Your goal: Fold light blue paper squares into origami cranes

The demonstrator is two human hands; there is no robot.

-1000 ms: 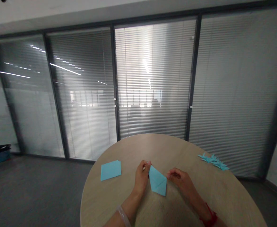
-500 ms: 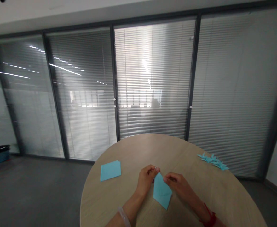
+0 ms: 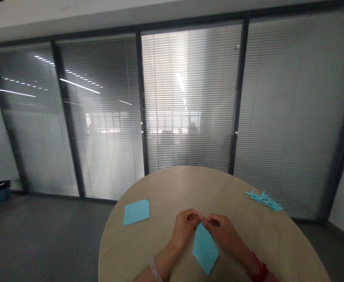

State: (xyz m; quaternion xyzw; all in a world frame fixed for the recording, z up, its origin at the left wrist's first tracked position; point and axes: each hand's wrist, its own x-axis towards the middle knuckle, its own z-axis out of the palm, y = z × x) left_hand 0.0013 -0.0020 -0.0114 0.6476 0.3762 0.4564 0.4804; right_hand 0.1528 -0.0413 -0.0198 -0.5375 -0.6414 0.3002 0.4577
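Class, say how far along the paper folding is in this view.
Done: a pile of folded blue paper pieces. In hand: a blue kite-shaped fold, pinched at its tip by left hand and right hand. Remaining: a flat blue paper square.

A folded sheet of light blue paper (image 3: 205, 250) forms a narrow kite shape with faint crease lines. Its top tip is pinched between the left grip (image 3: 186, 227) and the right grip (image 3: 220, 230). The wider body slants down toward the person over the wooden surface (image 3: 162, 188); whether it touches there cannot be told.
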